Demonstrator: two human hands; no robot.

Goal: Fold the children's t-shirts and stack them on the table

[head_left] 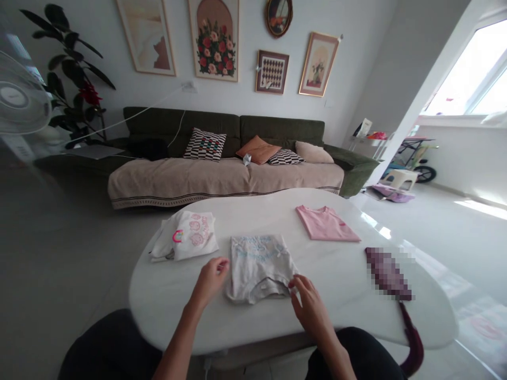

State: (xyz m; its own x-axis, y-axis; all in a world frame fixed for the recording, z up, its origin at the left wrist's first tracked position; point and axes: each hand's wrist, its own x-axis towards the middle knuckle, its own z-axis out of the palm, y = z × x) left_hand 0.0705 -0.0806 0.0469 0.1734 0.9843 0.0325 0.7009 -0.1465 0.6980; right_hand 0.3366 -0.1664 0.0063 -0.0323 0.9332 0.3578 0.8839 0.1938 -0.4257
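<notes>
A folded light grey T-shirt (259, 264) with blue lettering lies flat on the white table (178, 316), its neckline toward me. My left hand (212, 277) hovers just left of the shirt, fingers loosely curled and holding nothing. At the shirt's near right corner, my right hand (311, 303) rests its fingertips on or right by the fabric, thumb apart from them. A folded white garment (196, 235) with pink print and a small rainbow sits to the left. Farther back on the right is a folded pink T-shirt (327, 224).
A pixelated dark purple item (388, 272) lies at the table's right, with a maroon strap-like piece (412, 338) hanging over the edge. Behind the table stands a green sofa (281, 129) with cushions. A fan (19, 97) is at the far left.
</notes>
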